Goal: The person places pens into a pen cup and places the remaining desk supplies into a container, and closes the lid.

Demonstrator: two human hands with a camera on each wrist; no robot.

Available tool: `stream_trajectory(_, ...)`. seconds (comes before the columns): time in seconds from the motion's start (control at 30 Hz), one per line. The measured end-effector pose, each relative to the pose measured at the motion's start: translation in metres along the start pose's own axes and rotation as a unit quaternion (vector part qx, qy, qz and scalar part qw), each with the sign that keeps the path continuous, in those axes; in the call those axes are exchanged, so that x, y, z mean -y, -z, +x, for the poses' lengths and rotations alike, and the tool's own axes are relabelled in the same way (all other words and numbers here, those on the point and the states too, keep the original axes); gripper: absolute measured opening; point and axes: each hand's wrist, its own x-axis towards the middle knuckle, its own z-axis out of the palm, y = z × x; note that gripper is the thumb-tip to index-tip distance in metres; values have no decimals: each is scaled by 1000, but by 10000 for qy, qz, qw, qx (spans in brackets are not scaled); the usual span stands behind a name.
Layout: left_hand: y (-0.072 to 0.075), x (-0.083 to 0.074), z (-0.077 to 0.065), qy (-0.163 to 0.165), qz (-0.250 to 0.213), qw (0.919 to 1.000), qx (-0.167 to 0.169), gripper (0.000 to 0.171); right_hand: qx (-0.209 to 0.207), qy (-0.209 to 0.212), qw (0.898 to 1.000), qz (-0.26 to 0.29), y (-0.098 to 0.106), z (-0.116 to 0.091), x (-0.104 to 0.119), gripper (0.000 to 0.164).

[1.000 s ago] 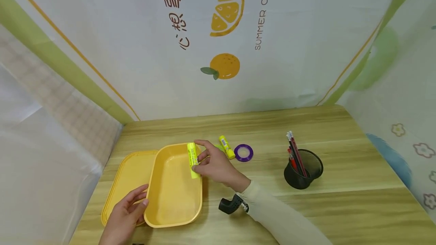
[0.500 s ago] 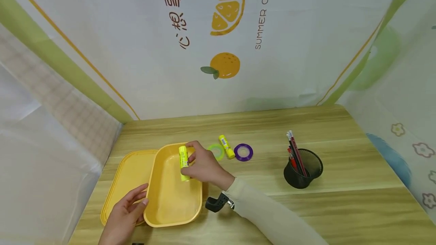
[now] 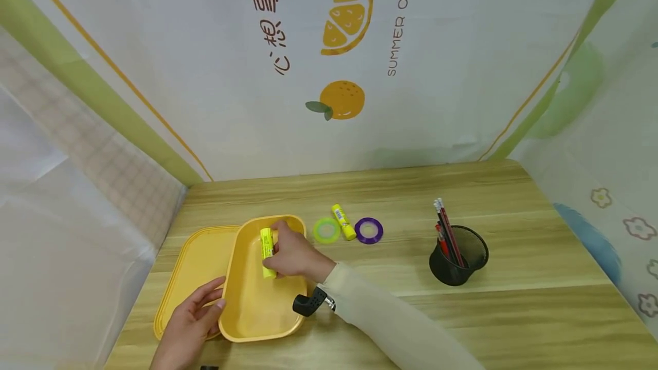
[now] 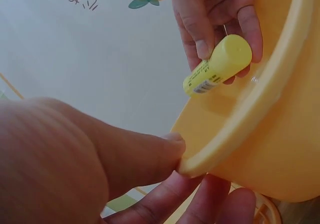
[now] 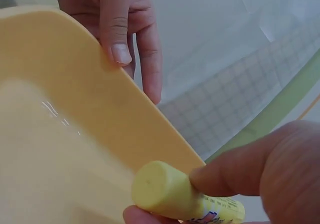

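Note:
My right hand [image 3: 294, 252] pinches a yellow glue stick [image 3: 267, 253] between thumb and fingers, over the inside of a yellow plastic box [image 3: 262, 337]. The right wrist view shows the thumb on the side of the glue stick [image 5: 165, 191], its rounded end toward the camera. At the box's left side, my left hand [image 3: 187, 324] grips the rim, thumb on top and fingers along the outer wall, as the left wrist view shows at the rim [image 4: 240, 134]. The box has no lid on, and its bottom bears nothing that I see.
A flat yellow lid [image 3: 192, 267] lies partly under the box's left side. Behind and right are a green tape roll [image 3: 317, 238], a second glue stick [image 3: 343, 221] and a purple tape roll [image 3: 378, 234]. A black mesh cup [image 3: 447, 270] with several pencils [image 3: 446, 227] stands at the right.
My right hand has carried the glue stick left and slightly toward me, from the box's right edge to over its middle. The green tape roll has come into full view. The left hand stays put.

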Motion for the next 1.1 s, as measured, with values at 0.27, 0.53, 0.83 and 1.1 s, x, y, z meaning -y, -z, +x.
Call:
stream_trajectory(0.27,0,-1,-1,-78,107,9999,-63,53,156,-285,9986,417,-12,8,-1,81)
stream_trajectory(0.53,0,-1,-3,-81,46,9999,-65,52,90,-356,9984,432,-17,10,1,77)
stream_trajectory(0.83,-1,-3,-3,3,-32,10000,-26,53,62,-501,9970,593,-13,11,-1,82)
stream_trajectory(1.1,0,-1,-2,25,132,9999,-37,53,-244,-282,9965,754,-14,12,-4,70)
